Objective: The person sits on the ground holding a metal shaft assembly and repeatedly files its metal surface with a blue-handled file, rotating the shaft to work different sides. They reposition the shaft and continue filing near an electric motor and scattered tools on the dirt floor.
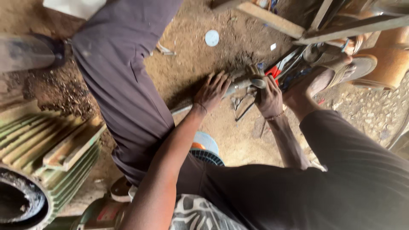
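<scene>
Nearest the camera: patterned cloth (200, 213) at the bottom edge, dark trousers (128, 93) on both legs, knees spread. Between the legs, a blue round object (206, 147) with an orange part, lying on the dirt floor (191, 55).

Lower left: green ribbed motor housing (47, 145), its open bore dark at the corner.

Mid-frame: both forearms reach forward to a grey metal tool (240, 81) lying on the floor between the legs. Left hand (211, 91) rests flat on the tool's left part, fingers spread and released, pressing down rather than wrapped. Right hand (269, 97) is clenched around the tool's right end, fingers grasping it; a thin bracelet (276, 116) sits at the wrist. What kind of tool it is cannot be told.

Just beyond the right hand: red-handled pliers (277, 68) among loose metal pieces, and a sandalled foot (328, 68) beside them.

Farther: a white disc (211, 38) on the floor, wooden beams (272, 19) at upper right.
</scene>
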